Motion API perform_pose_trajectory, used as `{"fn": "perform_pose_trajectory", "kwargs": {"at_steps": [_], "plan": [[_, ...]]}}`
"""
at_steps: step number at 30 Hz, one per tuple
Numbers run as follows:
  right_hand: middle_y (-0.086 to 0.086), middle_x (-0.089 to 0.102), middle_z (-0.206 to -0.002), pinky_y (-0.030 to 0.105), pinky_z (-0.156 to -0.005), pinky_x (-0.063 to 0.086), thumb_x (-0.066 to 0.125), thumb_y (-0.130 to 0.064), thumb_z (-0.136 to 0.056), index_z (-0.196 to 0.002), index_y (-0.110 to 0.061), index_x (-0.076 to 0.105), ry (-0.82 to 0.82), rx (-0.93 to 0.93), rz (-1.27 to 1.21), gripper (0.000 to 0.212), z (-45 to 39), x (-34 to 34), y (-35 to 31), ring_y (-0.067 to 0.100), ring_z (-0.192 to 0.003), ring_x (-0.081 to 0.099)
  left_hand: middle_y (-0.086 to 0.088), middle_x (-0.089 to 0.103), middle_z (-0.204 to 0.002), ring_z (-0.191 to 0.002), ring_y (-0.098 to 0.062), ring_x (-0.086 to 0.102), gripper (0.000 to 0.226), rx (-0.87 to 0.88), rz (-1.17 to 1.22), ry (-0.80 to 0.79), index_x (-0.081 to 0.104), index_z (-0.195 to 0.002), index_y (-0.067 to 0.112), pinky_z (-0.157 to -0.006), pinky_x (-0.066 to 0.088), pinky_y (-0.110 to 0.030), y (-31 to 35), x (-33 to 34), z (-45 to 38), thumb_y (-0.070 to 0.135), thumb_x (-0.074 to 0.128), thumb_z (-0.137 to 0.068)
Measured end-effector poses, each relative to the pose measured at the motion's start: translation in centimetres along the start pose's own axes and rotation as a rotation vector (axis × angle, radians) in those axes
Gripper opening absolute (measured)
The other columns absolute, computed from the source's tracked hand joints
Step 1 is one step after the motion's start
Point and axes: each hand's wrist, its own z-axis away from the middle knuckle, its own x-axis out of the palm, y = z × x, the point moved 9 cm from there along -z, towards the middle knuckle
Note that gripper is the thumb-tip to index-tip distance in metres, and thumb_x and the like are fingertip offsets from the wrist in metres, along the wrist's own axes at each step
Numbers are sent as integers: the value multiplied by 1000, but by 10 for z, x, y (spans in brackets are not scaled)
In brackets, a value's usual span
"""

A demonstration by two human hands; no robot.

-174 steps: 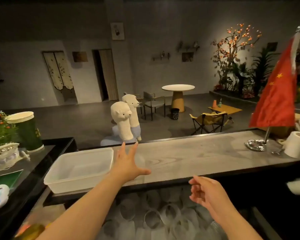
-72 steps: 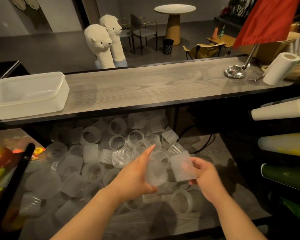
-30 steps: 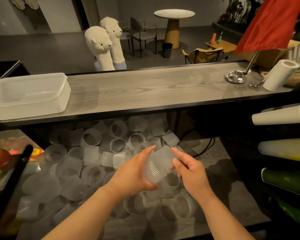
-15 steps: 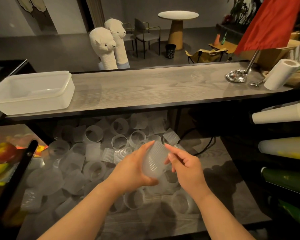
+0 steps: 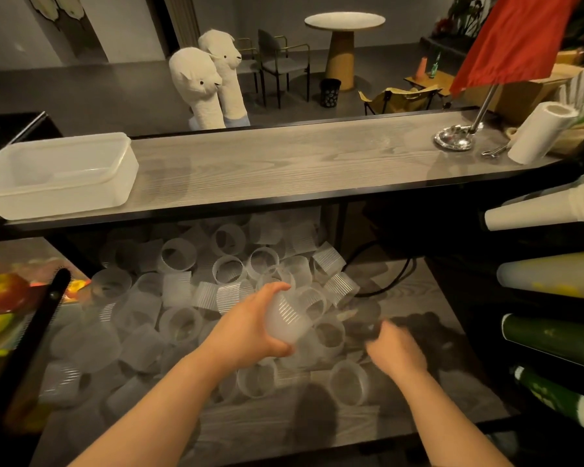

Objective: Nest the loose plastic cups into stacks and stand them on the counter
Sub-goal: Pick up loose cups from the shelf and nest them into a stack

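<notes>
Frosted, ribbed plastic fills the lower shelf (image 5: 418,409) in the head view: a heap of loose cups (image 5: 196,298) lies there on its grey woodgrain surface, some on their sides with mouths showing, some overlapping one another, spreading from the left part of the shelf to about its middle. Above the heap the left hand (image 5: 246,332) holds a nested cup stack (image 5: 285,320) tilted, its closed base pointing down toward the person; the grip is curled round it, thumb under the base and fingers over the upper side. How many cups sit inside one another cannot be told. The right hand (image 5: 393,348) is low over the right edge of the heap, just beside a cup lying there; it is motion-blurred, so whether its grip is spread or pinching something cannot be told.

The long grey counter (image 5: 284,163) runs across above the shelf. On its left end sits a white plastic tub (image 5: 58,176); on its right end stand a flag base (image 5: 454,138) with a red flag (image 5: 513,38) and a paper towel roll (image 5: 536,133). Behind the counter stand two plush alpacas (image 5: 203,82). Sleeves of cups (image 5: 547,281) jut in from the right edge.
</notes>
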Motion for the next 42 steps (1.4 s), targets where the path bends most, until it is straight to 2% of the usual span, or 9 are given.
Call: {"fn": "perform_pose_trajectory", "kwargs": {"at_steps": [3, 7, 11, 15, 20, 25, 30, 36, 42], "plan": [[6, 61, -128, 31, -90, 48, 60, -40, -91, -128, -19, 60, -299, 95, 204, 43, -9, 72, 35, 24, -115, 59, 15, 50, -118, -99, -7, 55, 96, -1, -17, -38, 28, -133, 56, -85, 55, -34, -4, 7, 0, 40, 86, -59], [10, 61, -125, 33, -94, 48, 52, -20, -96, -122, -11, 60, -138, 144, 35, 29, -3, 68, 47, 27, -113, 59, 15, 47, -125, -103, -7, 52, 96, 16, -46, -64, 25, -133, 57, -86, 53, -29, -4, 15, -2, 39, 86, -61], [7, 69, -102, 32, -71, 56, 58, -11, -92, -116, -17, 63, 5, 10, -404, 25, 8, 1, 21, 23, -86, 67, 17, 45, -130, -108, -7, 49, 109, 35, -76, -88, 15, -140, 60, -91, 48, -26, -5, 18, 1, 37, 86, -61], [6, 74, -95, 27, -58, 52, 58, -7, -94, -111, -20, 66, -251, -172, -915, 23, 34, -22, -50, 22, -75, 66, 21, 45, -131, -112, -7, 51, 121, 68, -39, -133, 5, -140, 68, -94, 51, -32, 5, 19, 4, 31, 87, -59], [1, 72, -97, 40, -78, 60, 69, -18, -89, -110, -29, 68, -277, -282, -662, 24, 43, -7, -96, 20, -88, 70, 20, 50, -129, -105, -5, 55, 121, 127, -10, -131, 3, -141, 68, -89, 54, -33, 20, 13, 5, 31, 86, -61], [-17, 59, -105, 10, -70, 43, 56, -35, -97, -129, -30, 59, -283, -427, -460, 32, 56, 8, -121, -3, -89, 55, 18, 49, -124, -103, -7, 53, 110, 123, -39, -112, 13, -139, 67, -88, 53, -30, 14, 7, 7, 34, 84, -62], [-1, 66, -108, 42, -91, 52, 55, -44, -95, -121, -24, 62, -97, -208, -353, 34, 24, 24, -84, 23, -106, 62, 24, 49, -119, -92, -5, 59, 94, -8, 59, 38, 31, -130, 62, -71, 55, -23, -16, -28, 10, 31, 86, -62], [7, 48, -144, 32, -102, 41, 62, -66, -80, -145, -17, 38, -364, -113, 9, 84, 32, 96, -76, 24, -132, 48, 25, 45, -115, -95, -3, 53, 96, -78, 47, 96, 29, -134, 60, -78, 51, -24, -40, -50, 22, 33, 87, -62], [5, 61, -129, 37, -98, 48, 60, -55, -86, -142, -19, 43, -180, -201, -50, 69, 36, 81, -89, 22, -120, 57, 22, 41, -126, -105, -7, 51, 101, -94, 3, 68, 25, -138, 59, -82, 47, -23, -54, -41, 31, 36, 88, -62]]}}
